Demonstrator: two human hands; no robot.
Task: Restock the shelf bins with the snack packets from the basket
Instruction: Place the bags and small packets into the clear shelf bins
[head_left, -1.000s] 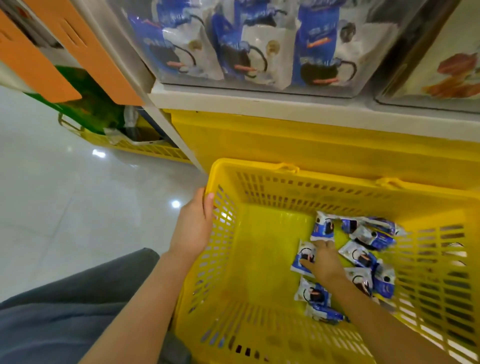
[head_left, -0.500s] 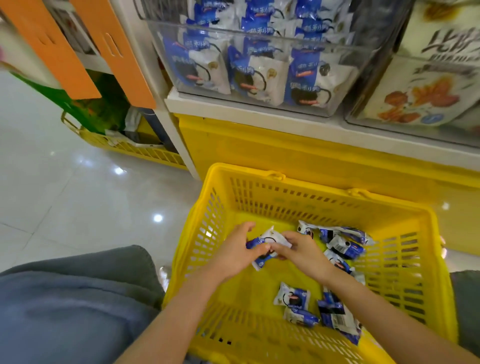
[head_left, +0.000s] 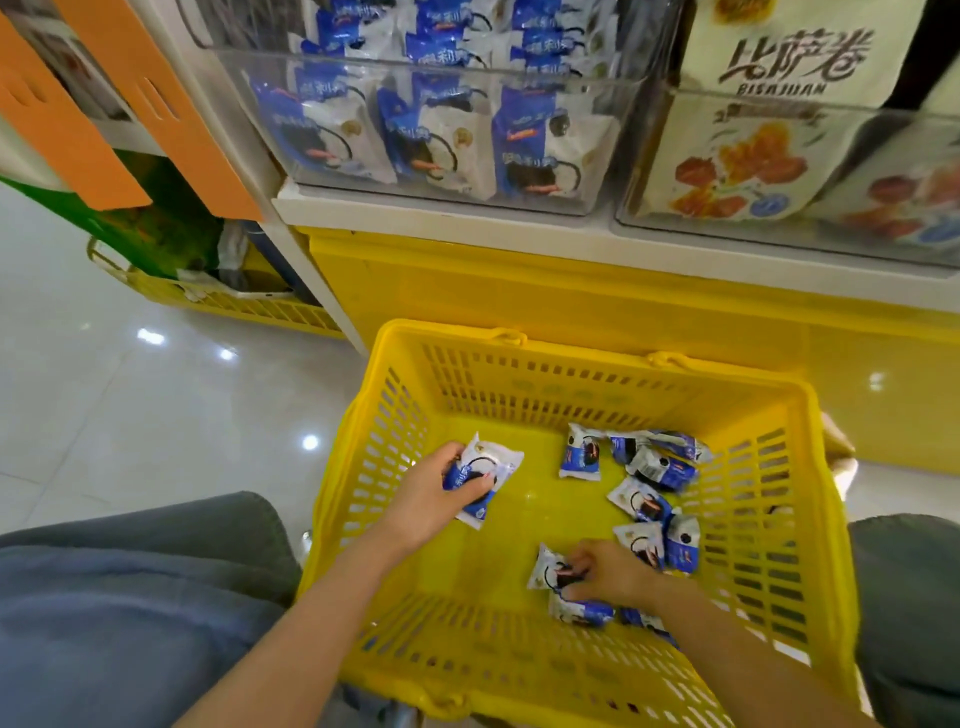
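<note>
Inside the yellow basket (head_left: 571, 348), the left hand (head_left: 423, 501) grips 1 blue-and-white snack packet (head_left: 491, 465), raised near the basket's left wall. The right hand (head_left: 610, 571) is low at the near right, its fingers curled onto a second packet (head_left: 544, 569) lying on the basket floor. The loose packets (head_left: 652, 467) are scattered just beyond it. The clear shelf bin (head_left: 431, 130) above holds matching packets.
</note>
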